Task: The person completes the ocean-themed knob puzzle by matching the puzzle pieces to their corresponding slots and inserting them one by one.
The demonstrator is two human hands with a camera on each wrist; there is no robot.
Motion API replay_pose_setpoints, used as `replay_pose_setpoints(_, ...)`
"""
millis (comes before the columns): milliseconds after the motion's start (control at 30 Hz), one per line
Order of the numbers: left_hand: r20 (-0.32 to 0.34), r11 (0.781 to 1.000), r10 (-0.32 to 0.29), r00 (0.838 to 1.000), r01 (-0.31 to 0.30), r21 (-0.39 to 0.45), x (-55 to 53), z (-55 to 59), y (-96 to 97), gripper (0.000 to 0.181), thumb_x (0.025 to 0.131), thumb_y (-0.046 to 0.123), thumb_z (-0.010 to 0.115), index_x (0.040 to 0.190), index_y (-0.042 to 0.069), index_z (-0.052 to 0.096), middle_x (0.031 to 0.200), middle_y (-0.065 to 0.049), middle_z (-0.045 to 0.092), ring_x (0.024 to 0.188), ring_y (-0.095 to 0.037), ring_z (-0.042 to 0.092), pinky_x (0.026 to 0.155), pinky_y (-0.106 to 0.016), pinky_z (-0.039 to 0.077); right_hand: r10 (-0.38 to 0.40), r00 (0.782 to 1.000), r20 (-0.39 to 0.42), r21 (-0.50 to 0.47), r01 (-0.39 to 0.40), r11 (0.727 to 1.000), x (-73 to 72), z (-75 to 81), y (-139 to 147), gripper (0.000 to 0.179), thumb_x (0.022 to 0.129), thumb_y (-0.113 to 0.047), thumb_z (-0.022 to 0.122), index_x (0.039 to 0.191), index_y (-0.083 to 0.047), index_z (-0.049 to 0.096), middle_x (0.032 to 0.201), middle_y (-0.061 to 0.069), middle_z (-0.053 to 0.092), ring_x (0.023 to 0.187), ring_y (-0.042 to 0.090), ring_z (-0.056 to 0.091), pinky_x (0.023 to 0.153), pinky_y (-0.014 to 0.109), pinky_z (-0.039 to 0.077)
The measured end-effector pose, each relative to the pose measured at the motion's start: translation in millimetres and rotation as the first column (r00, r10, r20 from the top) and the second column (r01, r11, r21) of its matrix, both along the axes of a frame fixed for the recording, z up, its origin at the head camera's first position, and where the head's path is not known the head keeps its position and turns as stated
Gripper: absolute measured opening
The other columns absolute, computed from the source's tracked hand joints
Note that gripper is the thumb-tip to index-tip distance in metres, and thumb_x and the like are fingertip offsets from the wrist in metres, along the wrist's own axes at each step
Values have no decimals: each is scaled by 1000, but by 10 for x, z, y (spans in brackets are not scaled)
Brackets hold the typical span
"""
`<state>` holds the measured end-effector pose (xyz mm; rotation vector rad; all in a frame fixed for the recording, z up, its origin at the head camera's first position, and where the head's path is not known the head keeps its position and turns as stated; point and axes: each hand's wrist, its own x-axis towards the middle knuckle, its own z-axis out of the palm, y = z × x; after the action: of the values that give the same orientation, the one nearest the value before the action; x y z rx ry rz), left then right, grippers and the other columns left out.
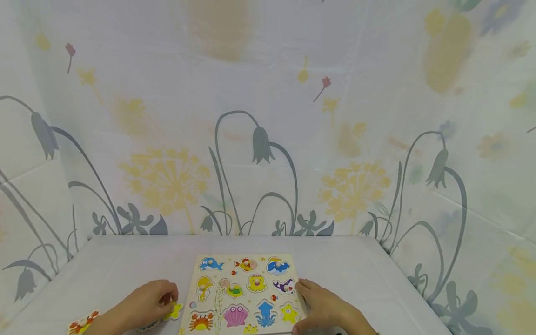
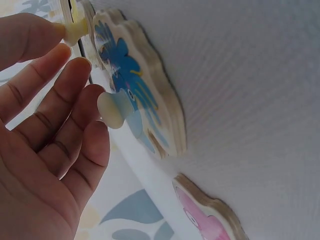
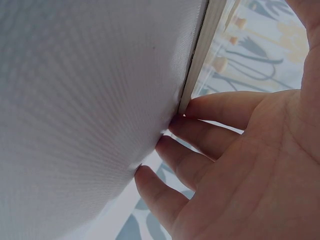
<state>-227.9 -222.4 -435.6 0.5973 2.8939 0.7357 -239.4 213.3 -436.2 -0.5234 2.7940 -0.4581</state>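
Observation:
My left hand (image 1: 150,300) is left of the wooden puzzle board (image 1: 247,298), thumb and forefinger pinching the pale yellow knob (image 2: 75,31) of a yellow starfish puzzle piece (image 1: 176,311). Close under its other fingers lies a blue squid-like piece (image 2: 120,57), its own knob (image 2: 111,109) near the fingertips. My right hand (image 1: 324,304) rests along the board's right edge, thumb at the near corner. In the right wrist view its extended fingers (image 3: 202,135) touch the table, the forefinger against the board's side. Sea-animal pictures cover the board; knobs stand on the upper two rows.
A loose crab piece (image 1: 83,323) lies at the left, partly behind the left forearm. In the left wrist view a pink piece (image 2: 207,217) lies on the white tabletop (image 1: 356,270). Behind the table hangs a flower-printed curtain (image 1: 268,186).

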Motion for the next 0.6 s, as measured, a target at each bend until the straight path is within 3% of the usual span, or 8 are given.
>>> replay_pose_setpoints(300, -57, 996, -84, 995, 84, 5, 25, -45, -14, 13, 78, 14, 67, 81, 24, 60, 70, 12, 46, 66, -3, 43, 60, -26, 35, -9, 1000, 7, -5, 9, 1000, 8, 5, 0, 109, 56, -64, 79, 141, -7, 44, 146, 13, 40, 134, 35, 36, 104, 56, 31)
replay_pose_setpoints(600, -72, 993, -116, 991, 118, 19, 14, -84, -28, 15, 79, 12, 67, 80, 24, 59, 71, 13, 45, 66, -2, 41, 60, -26, 34, -22, 1000, 4, 7, 22, 1000, 12, 2, -11, 109, 56, -64, 79, 142, -7, 44, 146, 12, 41, 133, 35, 38, 103, 56, 32)
